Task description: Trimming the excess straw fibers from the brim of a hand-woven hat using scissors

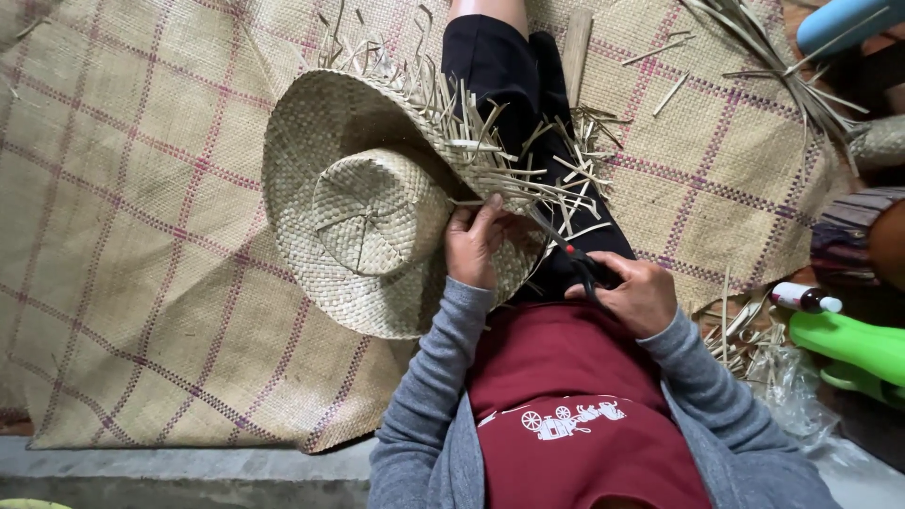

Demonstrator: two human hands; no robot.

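So the wide-brimmed hat of pale woven straw (pixel 363 203) sits on the person's lap, crown facing up toward the camera, with a ragged fringe of loose unwoven straw ends (pixel 528 170) sticking out along its brim from about 12 to 3 o'clock. The left hand (pixel 474 243) has its grip closed on the brim edge right where that fringe starts, thumb on top. The right hand (pixel 636 294) is at 4 o'clock from the hat, grip wrapped through the handles of a pair of black scissors (pixel 577 264), whose blades point up into the fringe. Can't tell whether the blades are apart or together.

The fringe pretty much covers the black-trousered leg (pixel 500 66) underneath.

Everything's on a big woven straw floor mat with a pink-purple grid pattern (pixel 141 236), with a grey concrete edge (pixel 189 467) at 6 o'clock. A flat wooden stick (pixel 575 42) lies on the mat at 12 o'clock.

Off at 1 o'clock there's a bundle of long dry straw strips (pixel 782 66), and more cut scraps (pixel 745 330) at 4 o'clock, next to a green plastic thing (pixel 848 349) and a small white bottle with a dark red band (pixel 803 299).
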